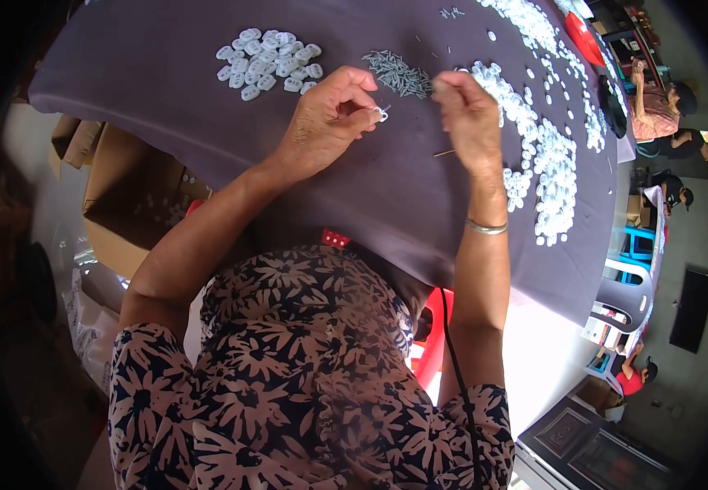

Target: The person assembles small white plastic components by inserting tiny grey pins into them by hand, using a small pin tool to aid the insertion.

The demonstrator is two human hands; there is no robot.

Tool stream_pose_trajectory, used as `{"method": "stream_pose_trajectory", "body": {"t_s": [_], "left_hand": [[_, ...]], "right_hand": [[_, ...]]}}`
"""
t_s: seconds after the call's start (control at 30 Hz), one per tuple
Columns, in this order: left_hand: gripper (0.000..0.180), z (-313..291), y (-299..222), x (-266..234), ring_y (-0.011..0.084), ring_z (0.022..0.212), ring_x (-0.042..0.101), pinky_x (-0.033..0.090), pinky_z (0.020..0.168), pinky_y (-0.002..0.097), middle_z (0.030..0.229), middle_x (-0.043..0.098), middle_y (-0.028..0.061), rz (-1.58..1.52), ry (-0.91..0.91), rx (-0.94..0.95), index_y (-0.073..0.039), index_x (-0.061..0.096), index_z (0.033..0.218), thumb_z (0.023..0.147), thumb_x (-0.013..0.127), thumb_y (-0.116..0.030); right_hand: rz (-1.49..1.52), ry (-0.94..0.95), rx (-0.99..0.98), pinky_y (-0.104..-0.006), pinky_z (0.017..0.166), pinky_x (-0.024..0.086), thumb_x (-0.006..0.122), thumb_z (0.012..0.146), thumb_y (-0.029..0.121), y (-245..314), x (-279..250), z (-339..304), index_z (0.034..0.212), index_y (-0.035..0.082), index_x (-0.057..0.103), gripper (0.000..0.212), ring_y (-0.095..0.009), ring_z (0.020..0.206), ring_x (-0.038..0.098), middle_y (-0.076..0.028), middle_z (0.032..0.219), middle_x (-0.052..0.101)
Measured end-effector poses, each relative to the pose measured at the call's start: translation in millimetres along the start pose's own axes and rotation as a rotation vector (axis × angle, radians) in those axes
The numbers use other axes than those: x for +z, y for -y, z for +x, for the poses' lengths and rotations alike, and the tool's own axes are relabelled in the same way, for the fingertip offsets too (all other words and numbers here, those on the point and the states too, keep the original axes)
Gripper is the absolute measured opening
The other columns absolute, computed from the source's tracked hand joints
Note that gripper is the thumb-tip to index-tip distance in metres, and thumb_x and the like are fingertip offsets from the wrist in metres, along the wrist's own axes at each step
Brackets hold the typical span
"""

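My left hand (325, 118) pinches a small white plastic piece (382, 115) between thumb and fingertips, with a thin metal pin or screw showing at it. To its right, my right hand (470, 110) hovers with fingers curled together and a little blurred; what lies between them is hidden. A thin brownish rod (444, 153) shows beside its palm, and I cannot tell whether the hand holds it. Between and beyond the hands lies a heap of small grey screws (400, 75). Past my left hand sits a pile of white oval plastic pieces (268, 59).
Many small white parts (556, 175) are strewn along the right of the dark tablecloth (354, 184). A red dish (584, 38) stands at the far right. An open cardboard box (129, 192) is below the table's left edge. Other people (654, 114) sit farther off to the right.
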State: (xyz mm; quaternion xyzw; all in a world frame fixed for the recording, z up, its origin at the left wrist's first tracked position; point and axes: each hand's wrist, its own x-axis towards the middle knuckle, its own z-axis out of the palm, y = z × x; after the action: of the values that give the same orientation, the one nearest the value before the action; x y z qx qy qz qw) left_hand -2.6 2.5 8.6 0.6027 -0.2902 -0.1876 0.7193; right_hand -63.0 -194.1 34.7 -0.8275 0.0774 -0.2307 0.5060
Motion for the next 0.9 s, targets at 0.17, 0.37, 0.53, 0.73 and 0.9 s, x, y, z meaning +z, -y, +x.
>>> {"method": "stream_pose_trajectory", "body": {"t_s": [0.17,0.37,0.53,0.73,0.9], "left_hand": [[0.025,1,5,-2,0.0082,0.072,0.059,0.048,0.061,0.0206,0.083,0.062,0.0018,0.019,0.023,0.029,-0.005,0.049,0.108,0.086,0.062,-0.005],[0.026,1,2,0,0.0068,0.070,0.056,0.047,0.059,0.0214,0.079,0.061,0.0032,-0.024,-0.007,-0.033,-0.002,0.049,0.106,0.083,0.062,-0.003],[0.026,0,3,0,0.0066,0.068,0.054,0.046,0.058,0.0220,0.078,0.061,0.0029,-0.057,-0.004,-0.020,-0.002,0.049,0.105,0.082,0.062,-0.002],[0.025,1,2,1,0.0065,0.065,0.054,0.045,0.058,0.0220,0.075,0.060,0.0023,-0.051,0.002,-0.011,-0.002,0.049,0.104,0.082,0.061,-0.002],[0.025,1,4,-2,0.0064,0.069,0.055,0.046,0.059,0.0214,0.079,0.061,0.0013,-0.023,0.029,-0.005,-0.003,0.049,0.107,0.084,0.060,-0.003]], "right_hand": [[-0.368,-0.049,-0.047,-0.0220,0.054,0.043,0.061,0.086,0.011,-19,-39,23,0.090,0.002,0.067,0.012,-0.007,0.060,0.052,-0.002,0.071,0.062],[-0.764,0.071,-0.157,-0.0271,0.065,0.048,0.068,0.077,0.012,-24,-32,30,0.089,0.002,0.066,0.015,-0.014,0.068,0.059,-0.007,0.075,0.064],[-0.647,0.085,-0.087,-0.0268,0.066,0.048,0.071,0.073,0.009,-17,-23,28,0.091,0.002,0.065,0.020,-0.014,0.066,0.058,-0.006,0.073,0.062],[-0.394,0.206,0.027,-0.0222,0.066,0.047,0.065,0.075,0.000,-12,-19,23,0.092,0.001,0.064,0.018,-0.009,0.066,0.053,0.000,0.074,0.059],[-0.455,0.187,-0.064,-0.0209,0.065,0.046,0.064,0.076,-0.001,-16,-21,24,0.092,0.000,0.064,0.016,-0.007,0.067,0.052,0.001,0.075,0.059]]}}
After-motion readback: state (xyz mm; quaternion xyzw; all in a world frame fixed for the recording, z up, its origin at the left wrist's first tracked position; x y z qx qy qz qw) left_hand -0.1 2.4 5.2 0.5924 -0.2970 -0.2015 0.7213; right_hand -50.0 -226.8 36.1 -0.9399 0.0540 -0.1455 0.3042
